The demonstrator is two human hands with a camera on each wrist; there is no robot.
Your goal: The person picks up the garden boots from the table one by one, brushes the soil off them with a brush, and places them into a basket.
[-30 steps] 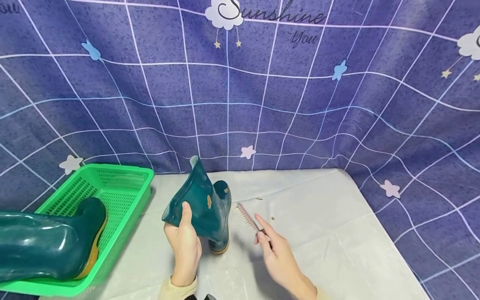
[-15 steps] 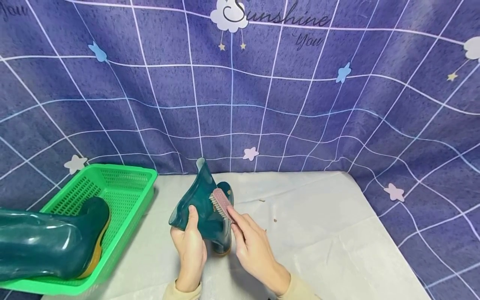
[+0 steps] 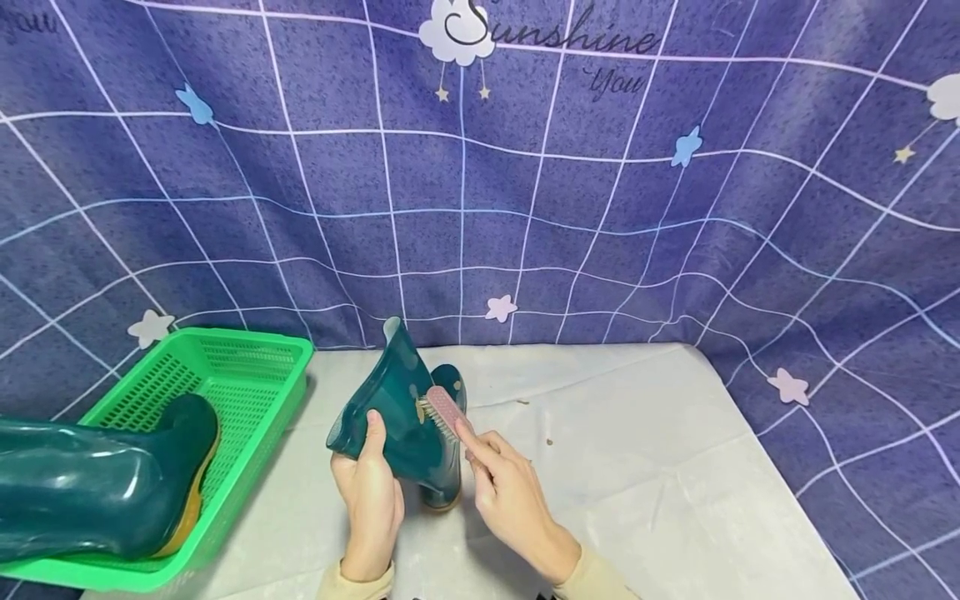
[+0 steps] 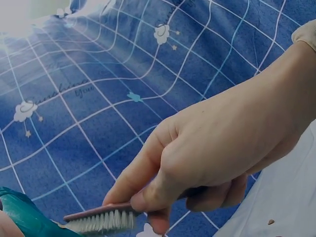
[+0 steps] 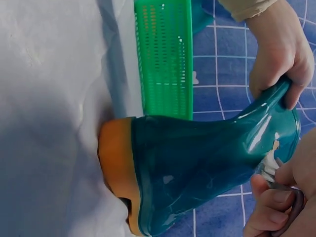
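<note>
A dark green rubber boot (image 3: 401, 425) with an orange sole stands on the white-covered table, its shaft tilted to the left. My left hand (image 3: 371, 508) grips the rim of the shaft, thumb on the outer side. In my right hand (image 3: 510, 500) is a pink scrubbing brush (image 3: 444, 408) with pale bristles, held by its handle with the forefinger along the back. The bristles meet the shaft beside a tan mud patch (image 3: 420, 410), also visible as a patch (image 5: 276, 144) in the right wrist view. A smaller tan spot (image 3: 457, 385) marks the boot's foot.
At the left, a green plastic basket (image 3: 288, 392) bears a second green boot (image 3: 82, 492) lying on its side. Small brown crumbs (image 3: 550, 442) dot the white table cover (image 3: 660, 467) right of the boot. A blue checked curtain (image 3: 570, 225) hangs behind.
My right hand has brought the brush leftward from beside the boot onto its shaft, then slightly lower over the last half second. The left hand keeps its grip on the rim.
</note>
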